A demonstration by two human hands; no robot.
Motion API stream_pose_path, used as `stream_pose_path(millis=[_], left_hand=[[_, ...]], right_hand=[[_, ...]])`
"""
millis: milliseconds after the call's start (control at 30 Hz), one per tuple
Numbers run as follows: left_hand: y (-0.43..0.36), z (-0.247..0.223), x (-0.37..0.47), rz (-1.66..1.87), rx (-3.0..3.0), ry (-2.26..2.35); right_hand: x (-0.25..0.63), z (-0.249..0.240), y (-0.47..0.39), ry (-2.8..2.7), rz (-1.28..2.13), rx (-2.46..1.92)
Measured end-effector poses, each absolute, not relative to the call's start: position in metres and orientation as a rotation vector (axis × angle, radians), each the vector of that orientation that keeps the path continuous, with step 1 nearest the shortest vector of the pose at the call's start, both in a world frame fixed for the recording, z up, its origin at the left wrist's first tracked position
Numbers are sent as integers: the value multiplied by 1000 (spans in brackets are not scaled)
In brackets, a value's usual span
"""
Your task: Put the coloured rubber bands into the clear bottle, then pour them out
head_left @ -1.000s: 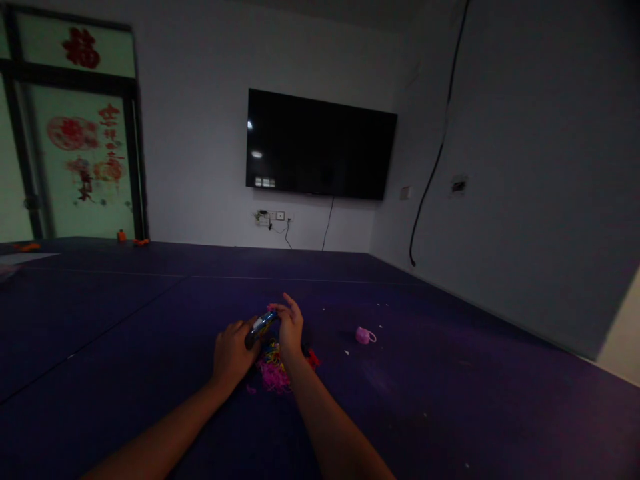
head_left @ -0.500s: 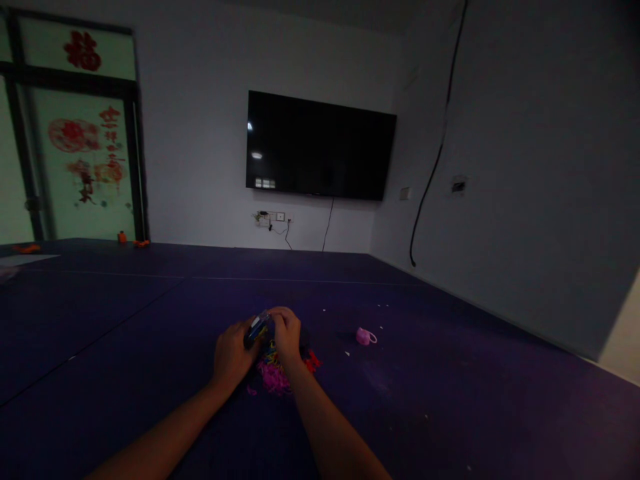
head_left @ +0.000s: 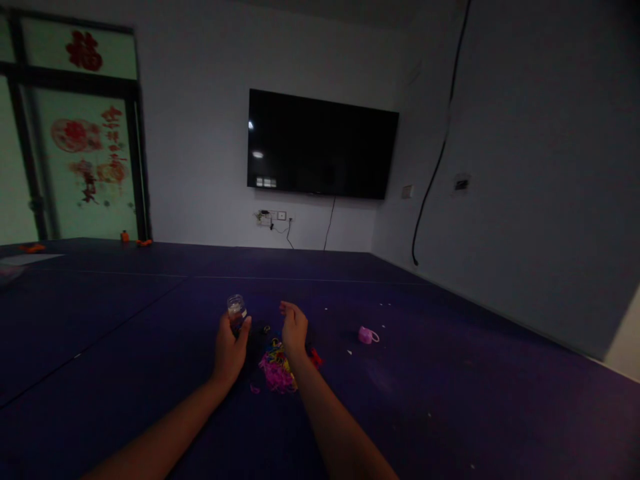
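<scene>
"Glass or plastic, was that jar [head_left: 237, 305]?"

"I couldn't tell. It was small, clear and round, ringed at the top, with a pale patch on its side. Its lower part was dark and partly hidden by the hand."

"Where was it?"

"In the left hand [head_left: 230, 350], up over the surface [head_left: 125, 360], well short of the far edge. The thumb lay along its right side and the fingers wrapped the other."

"And the right hand [head_left: 295, 328]?"

"Just apart from the jar, fingers together and loosely bent, tips towards the left. Whether they pinched anything, I couldn't tell."

"What lay below?"

"A tangled pile [head_left: 279, 375], mostly bright pink, with yellow and blue strands towards its top. Red bits [head_left: 316, 358] showed past the right wrist, and a small dark clump [head_left: 266, 329] sat between the hands."

"Nearer the right edge?"

"A pink piece [head_left: 365, 335] with a loop, alone beyond the pile. Orange things [head_left: 144, 243] stood at the far edge, towards the left corner."
</scene>
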State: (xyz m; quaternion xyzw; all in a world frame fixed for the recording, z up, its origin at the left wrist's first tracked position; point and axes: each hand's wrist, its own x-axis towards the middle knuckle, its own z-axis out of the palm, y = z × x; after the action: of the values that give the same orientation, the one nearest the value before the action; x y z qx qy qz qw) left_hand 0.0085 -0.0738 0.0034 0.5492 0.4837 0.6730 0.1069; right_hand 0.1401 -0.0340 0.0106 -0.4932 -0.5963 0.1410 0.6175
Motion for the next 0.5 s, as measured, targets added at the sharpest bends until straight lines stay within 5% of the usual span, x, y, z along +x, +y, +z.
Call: stream_pose_path(millis=[500], left_hand=[[-66,-2,6,1927,1535,1469]], right_hand=[[128,21,-55,-2328,37,-1471]])
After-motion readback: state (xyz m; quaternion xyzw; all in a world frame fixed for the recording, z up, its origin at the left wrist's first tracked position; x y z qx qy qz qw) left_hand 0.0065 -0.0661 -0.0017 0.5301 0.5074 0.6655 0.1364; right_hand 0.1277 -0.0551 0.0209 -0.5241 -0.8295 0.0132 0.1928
